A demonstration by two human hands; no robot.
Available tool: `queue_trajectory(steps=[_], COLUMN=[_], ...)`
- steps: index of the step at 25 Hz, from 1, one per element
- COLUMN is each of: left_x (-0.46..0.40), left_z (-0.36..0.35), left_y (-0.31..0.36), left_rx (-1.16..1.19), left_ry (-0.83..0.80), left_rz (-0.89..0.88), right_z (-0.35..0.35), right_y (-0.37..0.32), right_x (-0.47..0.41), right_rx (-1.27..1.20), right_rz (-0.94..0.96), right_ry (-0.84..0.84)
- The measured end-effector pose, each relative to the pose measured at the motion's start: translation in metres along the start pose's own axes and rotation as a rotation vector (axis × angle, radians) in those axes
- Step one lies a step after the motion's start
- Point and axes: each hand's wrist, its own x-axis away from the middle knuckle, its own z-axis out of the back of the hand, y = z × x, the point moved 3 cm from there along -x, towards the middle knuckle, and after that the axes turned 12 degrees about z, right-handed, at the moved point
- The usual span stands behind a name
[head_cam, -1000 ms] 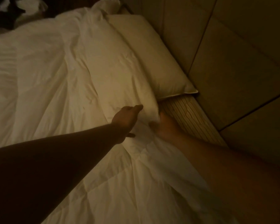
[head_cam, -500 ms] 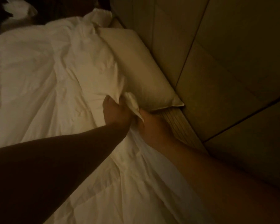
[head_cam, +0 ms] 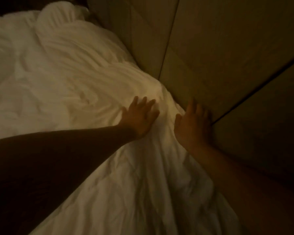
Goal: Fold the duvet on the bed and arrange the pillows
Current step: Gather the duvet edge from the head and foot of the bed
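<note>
A white crumpled duvet [head_cam: 66, 85] covers the bed from the far left down to the near edge, and its top edge lies against the headboard. My left hand [head_cam: 139, 116] rests flat on the duvet with the fingers spread. To its right, my right hand [head_cam: 193, 126] lies with straight fingers on the duvet's edge, beside the headboard. No pillow shows; the duvet covers the place where one lay. The frame is dim and blurred.
A padded beige headboard [head_cam: 219, 56] with dark seams fills the right side, close against both hands. At the far top left the room is dark and nothing can be made out there.
Both hands gripped the duvet's edge near the pillow, drew it up over the pillow to the headboard, and now lie flat on it. The pillow and the wooden strip are hidden.
</note>
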Motion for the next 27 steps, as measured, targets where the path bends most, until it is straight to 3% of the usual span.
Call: queue_trajectory(steps=[2, 4, 6, 8, 12, 15, 17, 20, 22, 27], left_x=[0.025, 0.055, 0.070, 0.071, 0.062, 0.088, 0.128, 0.197, 0.229, 0.289], left_z=[-0.033, -0.063, -0.090, -0.116, -0.159, -0.179, -0.189, -0.200, -0.205, -0.198], left_y=[-0.042, -0.072, -0.091, -0.108, -0.138, -0.134, -0.129, -0.140, -0.155, -0.166], left_rx=[-0.178, -0.318, -0.430, -0.517, -0.611, -0.462, -0.362, -0.364, -0.389, -0.347], left_ry=[0.091, 0.121, 0.093, 0.043, -0.007, -0.022, -0.010, -0.023, -0.046, -0.109], left_rz=[0.048, 0.049, 0.033, 0.064, 0.110, 0.142, 0.105, 0.010, -0.006, -0.022], right_z=[-0.033, -0.077, -0.122, -0.159, -0.197, -0.192, -0.178, -0.171, -0.169, -0.121], right_y=[-0.020, -0.025, -0.004, 0.019, 0.030, 0.009, -0.011, -0.023, -0.019, -0.024], right_x=[0.032, 0.068, 0.096, 0.117, 0.133, 0.148, 0.172, 0.213, 0.223, 0.263], right_rx=[0.073, 0.087, 0.055, 0.033, 0.008, -0.076, -0.146, -0.082, -0.068, -0.038], right_rz=[0.282, 0.403, 0.233, 0.096, 0.091, 0.067, 0.147, 0.304, 0.266, 0.156], right_ry=[-0.057, -0.268, -0.504, -0.602, -0.510, -0.407, -0.349, -0.520, -0.644, -0.621])
